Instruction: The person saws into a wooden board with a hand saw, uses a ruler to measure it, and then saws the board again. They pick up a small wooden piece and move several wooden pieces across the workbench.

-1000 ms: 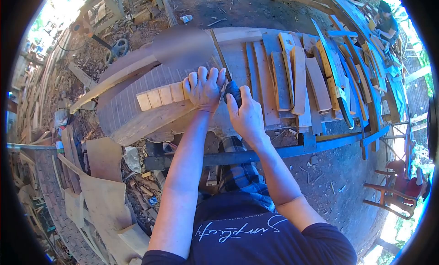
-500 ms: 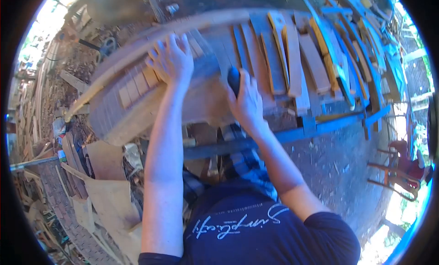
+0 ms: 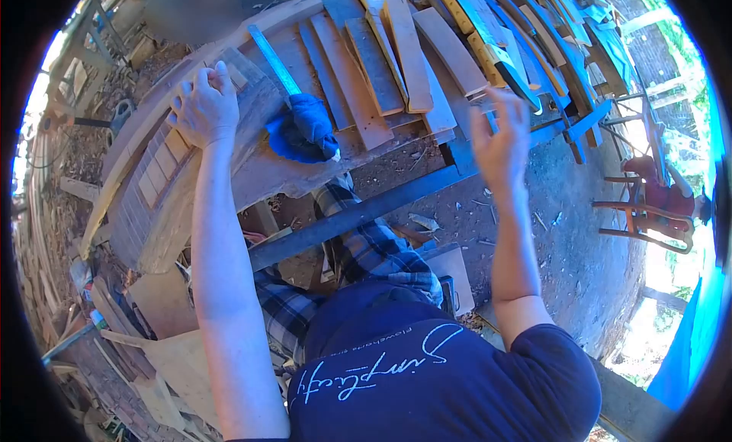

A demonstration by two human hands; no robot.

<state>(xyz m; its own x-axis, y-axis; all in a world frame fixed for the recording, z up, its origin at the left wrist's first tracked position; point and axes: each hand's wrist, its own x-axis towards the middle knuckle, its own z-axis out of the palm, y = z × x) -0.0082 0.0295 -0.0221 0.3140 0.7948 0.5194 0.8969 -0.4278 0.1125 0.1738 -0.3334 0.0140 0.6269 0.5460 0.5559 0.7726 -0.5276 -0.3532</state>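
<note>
My left hand (image 3: 204,110) is over the curved wooden piece at the left of the bench, its fingers curled down by a row of small pale wood blocks (image 3: 156,167). What its fingertips close on is hidden. My right hand (image 3: 502,141) is raised off the bench's front edge, near the ends of several boards, thumb and bent fingers apart. I see nothing clearly held in it. Between the hands lies a long flat metal blade (image 3: 274,61) with a dark blue cloth (image 3: 305,129) bundled at its near end.
Loose boards (image 3: 408,57) lie side by side across the bench's right half. A dark rail (image 3: 366,209) runs along the front, above my legs. A red-brown chair (image 3: 648,202) stands at the far right. Wood sheets and scraps (image 3: 168,350) crowd the lower left.
My right hand has let go of the dark-handled blade, now lying on the bench, and moved right. My left hand's spread fingers have curled. The view has shifted.
</note>
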